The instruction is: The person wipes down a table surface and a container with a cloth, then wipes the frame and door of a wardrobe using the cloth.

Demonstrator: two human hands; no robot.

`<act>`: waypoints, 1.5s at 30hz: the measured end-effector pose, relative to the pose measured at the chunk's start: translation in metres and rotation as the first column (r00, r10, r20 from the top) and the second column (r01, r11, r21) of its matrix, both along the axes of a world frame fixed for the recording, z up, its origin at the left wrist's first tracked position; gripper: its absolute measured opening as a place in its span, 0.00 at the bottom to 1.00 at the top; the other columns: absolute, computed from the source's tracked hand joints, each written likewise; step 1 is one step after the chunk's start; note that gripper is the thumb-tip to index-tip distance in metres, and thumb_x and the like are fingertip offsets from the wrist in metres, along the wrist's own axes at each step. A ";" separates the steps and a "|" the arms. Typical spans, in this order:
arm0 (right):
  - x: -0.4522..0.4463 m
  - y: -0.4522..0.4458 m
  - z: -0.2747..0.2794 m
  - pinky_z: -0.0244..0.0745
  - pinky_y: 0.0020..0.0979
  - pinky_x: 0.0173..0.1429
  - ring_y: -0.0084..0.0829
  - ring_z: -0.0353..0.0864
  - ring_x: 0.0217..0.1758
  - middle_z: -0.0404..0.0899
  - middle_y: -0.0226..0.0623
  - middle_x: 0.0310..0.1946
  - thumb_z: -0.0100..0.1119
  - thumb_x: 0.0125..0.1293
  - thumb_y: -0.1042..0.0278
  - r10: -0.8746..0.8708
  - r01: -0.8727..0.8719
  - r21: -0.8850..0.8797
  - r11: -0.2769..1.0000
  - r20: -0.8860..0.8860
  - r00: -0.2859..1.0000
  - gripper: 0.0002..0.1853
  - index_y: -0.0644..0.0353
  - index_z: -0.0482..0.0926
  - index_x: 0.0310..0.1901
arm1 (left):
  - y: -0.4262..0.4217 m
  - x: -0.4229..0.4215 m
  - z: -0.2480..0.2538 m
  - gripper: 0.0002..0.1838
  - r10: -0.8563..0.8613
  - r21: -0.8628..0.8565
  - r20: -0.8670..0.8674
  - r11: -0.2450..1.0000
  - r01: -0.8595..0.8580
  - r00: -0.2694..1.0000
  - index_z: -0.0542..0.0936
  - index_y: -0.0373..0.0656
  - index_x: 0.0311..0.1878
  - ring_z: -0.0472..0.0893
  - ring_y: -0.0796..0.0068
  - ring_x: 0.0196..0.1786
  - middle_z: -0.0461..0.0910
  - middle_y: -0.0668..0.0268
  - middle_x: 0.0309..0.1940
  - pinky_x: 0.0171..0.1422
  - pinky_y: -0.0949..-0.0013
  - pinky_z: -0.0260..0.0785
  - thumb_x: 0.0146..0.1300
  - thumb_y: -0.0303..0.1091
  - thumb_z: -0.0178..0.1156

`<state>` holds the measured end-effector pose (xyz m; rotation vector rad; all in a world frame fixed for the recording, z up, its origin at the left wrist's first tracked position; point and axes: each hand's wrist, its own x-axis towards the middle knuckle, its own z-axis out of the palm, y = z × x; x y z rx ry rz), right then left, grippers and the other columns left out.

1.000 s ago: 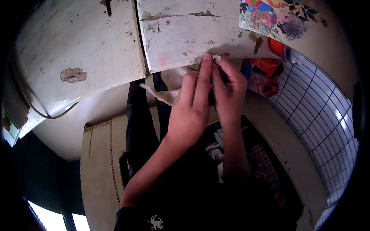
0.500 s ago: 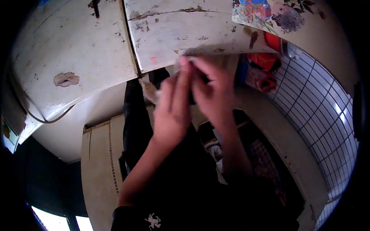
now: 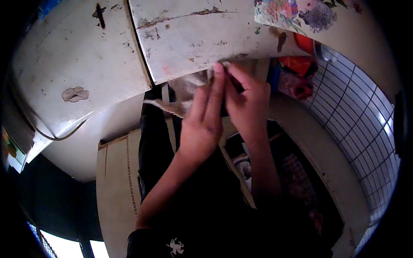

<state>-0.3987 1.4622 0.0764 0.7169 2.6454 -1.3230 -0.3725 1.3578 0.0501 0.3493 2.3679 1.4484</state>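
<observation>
My left hand (image 3: 201, 118) and my right hand (image 3: 248, 101) are close together at the front edge of the worn white tabletop (image 3: 185, 41). Both have their fingers pinched on a pale, coarse-looking cloth (image 3: 192, 84), with the fingertips nearly meeting. Part of this cloth hangs below the edge behind my left hand, and a narrow strip of it (image 3: 165, 105) sticks out to the left. Between my fingers the cloth is mostly hidden, so its full shape cannot be made out.
The tabletop has a seam and chipped paint. A flower-patterned sheet (image 3: 297, 17) lies at upper right, above red packets (image 3: 297, 69). White tiles (image 3: 344, 94) run down the right. Below are a beige panel (image 3: 116, 172) and a dark open container with fabric (image 3: 297, 180).
Both hands have shifted slightly right in the view, still pinched together. More of the pale cloth now shows on the left, with its strip stretched outward. The camera view has moved slightly.
</observation>
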 end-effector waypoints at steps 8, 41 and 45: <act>0.018 -0.022 -0.001 0.74 0.41 0.32 0.50 0.81 0.30 0.79 0.48 0.25 0.58 0.64 0.71 -0.003 0.003 -0.026 1.000 0.031 1.000 0.04 0.60 0.75 0.36 | -0.036 -0.001 0.009 0.26 0.019 -0.039 -0.134 0.999 -0.025 0.991 0.70 0.35 0.66 0.78 0.62 0.47 0.77 0.54 0.54 0.55 0.68 0.72 0.64 0.19 0.57; -0.039 -0.013 -0.009 0.75 0.48 0.35 0.54 0.79 0.28 0.78 0.50 0.22 0.63 0.54 0.59 0.271 -0.271 0.173 0.947 0.023 0.962 0.12 0.60 0.81 0.24 | -0.035 -0.034 0.035 0.34 -0.024 -0.183 0.058 0.983 0.034 0.998 0.52 0.39 0.75 0.75 0.43 0.56 0.69 0.45 0.62 0.56 0.52 0.72 0.64 0.21 0.46; -0.018 -0.008 -0.010 0.76 0.48 0.36 0.54 0.80 0.29 0.79 0.49 0.22 0.63 0.57 0.58 0.220 -0.230 0.187 0.955 0.071 0.973 0.14 0.61 0.80 0.25 | -0.026 -0.023 0.054 0.33 -0.041 -0.247 0.129 0.966 0.073 0.991 0.53 0.41 0.75 0.75 0.42 0.57 0.68 0.45 0.62 0.56 0.53 0.72 0.65 0.21 0.45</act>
